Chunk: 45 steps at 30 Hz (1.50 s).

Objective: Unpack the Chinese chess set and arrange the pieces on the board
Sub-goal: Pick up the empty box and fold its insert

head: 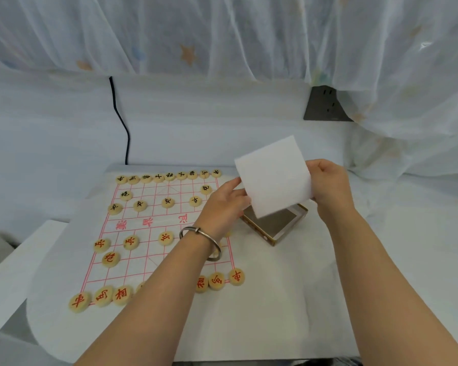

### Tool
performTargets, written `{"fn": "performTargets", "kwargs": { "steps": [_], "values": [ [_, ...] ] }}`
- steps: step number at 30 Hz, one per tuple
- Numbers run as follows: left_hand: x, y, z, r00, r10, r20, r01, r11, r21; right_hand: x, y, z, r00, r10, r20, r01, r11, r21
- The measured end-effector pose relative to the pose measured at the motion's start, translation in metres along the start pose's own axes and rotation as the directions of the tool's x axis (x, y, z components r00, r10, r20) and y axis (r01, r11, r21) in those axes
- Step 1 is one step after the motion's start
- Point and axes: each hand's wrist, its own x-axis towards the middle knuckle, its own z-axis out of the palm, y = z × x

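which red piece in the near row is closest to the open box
The red-lettered chess piece at the right end of that row, on the board's near right corner. Every other piece there lies further left, away from the box.

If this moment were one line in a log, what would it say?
left hand: holds white sheet | right hand: holds same sheet | box: open beneath sheet | pieces: set out on board

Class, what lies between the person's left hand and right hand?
A white sheet, gripped at its edges by the left hand and right hand, just above the open box, as the head view shows.
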Motion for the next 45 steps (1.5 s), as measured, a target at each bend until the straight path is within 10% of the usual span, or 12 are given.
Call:
{"fn": "performTargets", "kwargs": {
  "steps": [8, 15, 30, 45],
  "values": [
    [0.005, -0.005, -0.006, 0.990, -0.114, -0.088, 0.115, 0.993, 0.006, 0.023, 0.008, -0.002, 0.986, -0.166, -0.020, 0.153, 0.944, -0.292],
    [-0.001, -0.007, 0.010, 0.933, -0.360, 0.002, 0.305, 0.785, -0.539, 0.029, 0.025, 0.006, 0.996, -0.078, 0.051, 0.088, 0.963, -0.254],
    [-0.002, -0.005, 0.020, 0.896, -0.414, 0.162, 0.410, 0.627, -0.662, 0.027, 0.036, 0.000, 0.959, -0.050, 0.279, 0.237, 0.681, -0.693],
    [-0.010, -0.006, 0.025, 0.914, -0.366, 0.176, 0.399, 0.732, -0.552, 0.019, 0.034, -0.013, 0.881, 0.264, 0.393, 0.157, 0.620, -0.769]
  ]
}}
